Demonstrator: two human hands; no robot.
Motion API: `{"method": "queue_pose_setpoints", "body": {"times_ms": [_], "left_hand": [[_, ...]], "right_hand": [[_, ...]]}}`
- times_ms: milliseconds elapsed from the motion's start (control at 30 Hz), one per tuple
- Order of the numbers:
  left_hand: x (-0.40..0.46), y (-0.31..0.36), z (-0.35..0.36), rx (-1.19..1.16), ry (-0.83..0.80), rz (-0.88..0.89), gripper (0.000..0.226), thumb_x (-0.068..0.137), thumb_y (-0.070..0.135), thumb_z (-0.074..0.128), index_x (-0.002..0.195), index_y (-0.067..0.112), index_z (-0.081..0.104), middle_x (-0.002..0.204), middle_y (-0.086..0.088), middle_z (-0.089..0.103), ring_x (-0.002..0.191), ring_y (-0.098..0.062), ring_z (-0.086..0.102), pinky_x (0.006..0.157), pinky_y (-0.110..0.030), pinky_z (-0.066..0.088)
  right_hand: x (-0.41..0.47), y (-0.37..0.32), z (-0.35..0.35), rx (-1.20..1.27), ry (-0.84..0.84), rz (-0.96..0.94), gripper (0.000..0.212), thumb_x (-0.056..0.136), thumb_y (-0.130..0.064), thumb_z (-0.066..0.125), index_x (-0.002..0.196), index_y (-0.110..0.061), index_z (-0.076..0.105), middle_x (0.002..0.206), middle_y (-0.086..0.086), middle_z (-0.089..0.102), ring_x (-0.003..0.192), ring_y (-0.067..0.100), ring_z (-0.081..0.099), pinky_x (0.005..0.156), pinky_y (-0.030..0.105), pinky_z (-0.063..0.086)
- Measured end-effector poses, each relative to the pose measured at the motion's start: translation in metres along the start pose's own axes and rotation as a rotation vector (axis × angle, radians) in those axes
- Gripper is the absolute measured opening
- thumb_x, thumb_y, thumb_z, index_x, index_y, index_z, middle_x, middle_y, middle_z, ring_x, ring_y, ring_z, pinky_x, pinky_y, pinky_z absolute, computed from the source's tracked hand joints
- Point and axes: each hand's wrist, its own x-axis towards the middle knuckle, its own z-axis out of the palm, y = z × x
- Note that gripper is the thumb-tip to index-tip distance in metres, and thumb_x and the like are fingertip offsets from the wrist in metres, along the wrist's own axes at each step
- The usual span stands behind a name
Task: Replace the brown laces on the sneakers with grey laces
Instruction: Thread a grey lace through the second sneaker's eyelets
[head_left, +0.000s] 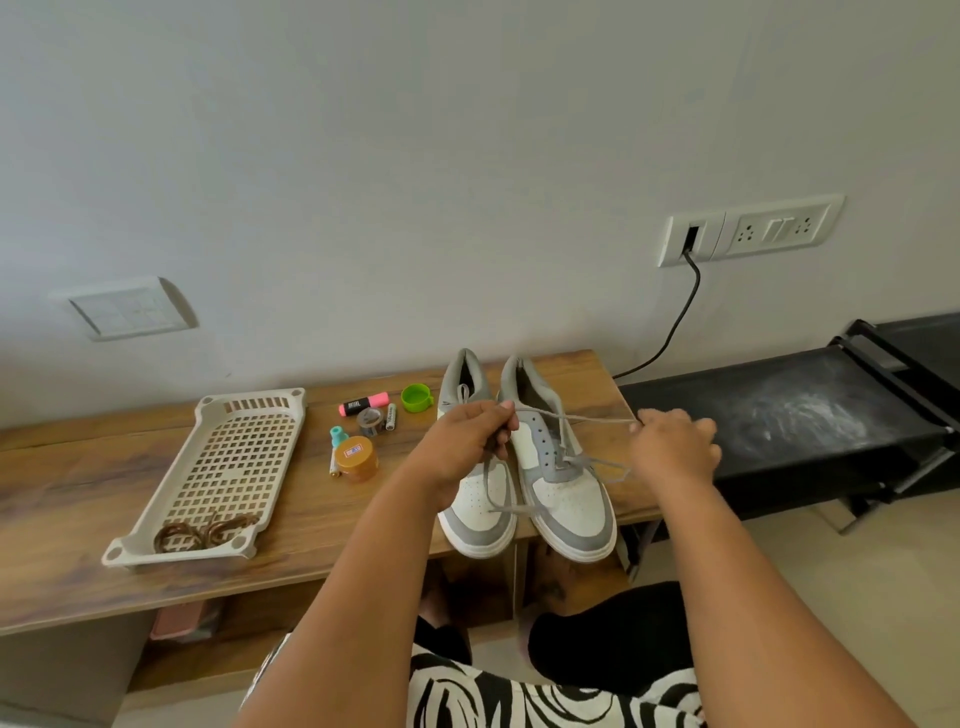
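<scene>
Two grey-and-white leather sneakers sit side by side at the right end of the wooden table (78, 493), toes toward the person and hanging slightly past the front edge. The left sneaker (480, 499) is partly hidden behind the left hand (462, 447), whose fingers (501, 415) are closed around a grey lace (571, 415) just above the shoe's tongue; a loose length of that lace loops down from the hand across the white toe panel. The right sneaker (563, 483) has grey lace crossed through its lower eyelets (the upper ones look unthreaded). From there a strand runs up and out to the right hand (675, 447), which is held to the right of the shoe over the table's end, fingers curled and pinching the lace near its tip.

At the left of the table lies a beige perforated plastic tray (234, 467), and the coiled brown laces (202, 532) rest in its near corner, well apart from the shoes. Between tray and sneakers lie a pink highlighter (363, 404), a green plastic cap (415, 398), a small roll of tape (370, 421) and a round orange-lidded jar (356, 458).
</scene>
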Motion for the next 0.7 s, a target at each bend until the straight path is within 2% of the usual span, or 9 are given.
{"method": "queue_pose_setpoints", "body": {"times_ms": [100,167,233,300,400,500,600,633,700], "left_hand": [[0.004,-0.004,0.003,0.048,-0.034,0.016,0.032,0.102,0.029,0.051,0.077,0.013,0.063,0.063,0.002,0.051,0.061,-0.010,0.049,0.069,-0.021,0.045],[0.006,-0.006,0.006,0.062,-0.044,0.020,0.032,0.102,0.029,0.051,0.076,0.014,0.064,0.064,0.002,0.052,0.064,-0.011,0.049,0.071,-0.022,0.045],[0.006,-0.006,0.005,0.056,-0.021,0.016,0.032,0.102,0.029,0.051,0.075,0.015,0.062,0.064,0.003,0.052,0.065,-0.011,0.050,0.072,-0.021,0.043],[0.005,-0.005,-0.002,0.051,-0.013,0.022,0.031,0.102,0.028,0.050,0.076,0.014,0.061,0.065,0.002,0.053,0.065,-0.011,0.051,0.073,-0.020,0.043],[0.003,-0.002,-0.013,0.031,-0.040,0.037,0.029,0.102,0.028,0.051,0.079,0.014,0.062,0.068,0.001,0.056,0.069,-0.013,0.053,0.080,-0.028,0.040],[0.006,-0.003,-0.017,0.023,-0.054,0.055,0.028,0.101,0.028,0.051,0.081,0.014,0.063,0.070,0.000,0.059,0.072,-0.013,0.054,0.082,-0.031,0.039],[0.012,-0.008,-0.007,0.095,-0.086,0.074,0.027,0.101,0.027,0.051,0.084,0.012,0.064,0.071,-0.001,0.059,0.071,-0.011,0.054,0.080,-0.025,0.042],[0.014,-0.011,-0.002,0.120,-0.098,0.076,0.027,0.101,0.028,0.051,0.084,0.012,0.064,0.071,0.000,0.058,0.071,-0.011,0.053,0.080,-0.023,0.044],[0.017,-0.016,0.009,0.144,-0.095,0.077,0.028,0.102,0.028,0.051,0.083,0.012,0.065,0.070,0.001,0.056,0.071,-0.010,0.052,0.074,-0.016,0.045]], "right_hand": [[-0.010,-0.024,0.003,0.133,-0.143,-0.362,0.057,0.093,-0.040,0.060,0.145,-0.031,0.035,0.138,0.001,0.046,0.128,0.028,0.036,0.103,0.046,0.036],[-0.021,-0.040,0.012,0.288,-0.166,-0.588,0.027,0.097,-0.034,0.055,0.124,-0.032,0.057,0.117,0.000,0.060,0.115,0.022,0.049,0.095,0.042,0.045],[-0.016,-0.039,0.016,0.319,-0.140,-0.582,0.017,0.101,-0.032,0.047,0.096,-0.032,0.063,0.098,0.000,0.061,0.093,0.018,0.056,0.081,0.039,0.050],[0.000,-0.025,0.017,0.286,-0.117,-0.428,0.023,0.102,-0.032,0.043,0.090,-0.027,0.063,0.095,-0.001,0.058,0.083,0.016,0.057,0.077,0.037,0.051],[0.026,0.006,0.011,0.208,-0.087,-0.154,0.027,0.103,-0.030,0.038,0.100,-0.021,0.063,0.104,0.009,0.061,0.086,0.022,0.054,0.078,0.040,0.050],[0.027,0.017,0.003,-0.076,-0.182,0.003,0.031,0.101,-0.028,0.041,0.129,-0.019,0.051,0.132,0.013,0.052,0.116,0.032,0.042,0.094,0.044,0.041],[0.010,-0.009,-0.003,0.119,-0.340,-0.326,0.062,0.093,-0.041,0.061,0.148,-0.034,0.032,0.145,-0.006,0.039,0.134,0.021,0.029,0.107,0.045,0.034],[0.002,-0.021,-0.004,0.228,-0.367,-0.449,0.055,0.093,-0.042,0.061,0.143,-0.036,0.040,0.136,-0.014,0.043,0.130,0.013,0.034,0.104,0.038,0.038],[-0.002,-0.038,0.002,0.250,-0.325,-0.614,0.025,0.096,-0.036,0.058,0.120,-0.035,0.062,0.115,-0.011,0.060,0.108,0.009,0.054,0.080,0.020,0.044]]}}
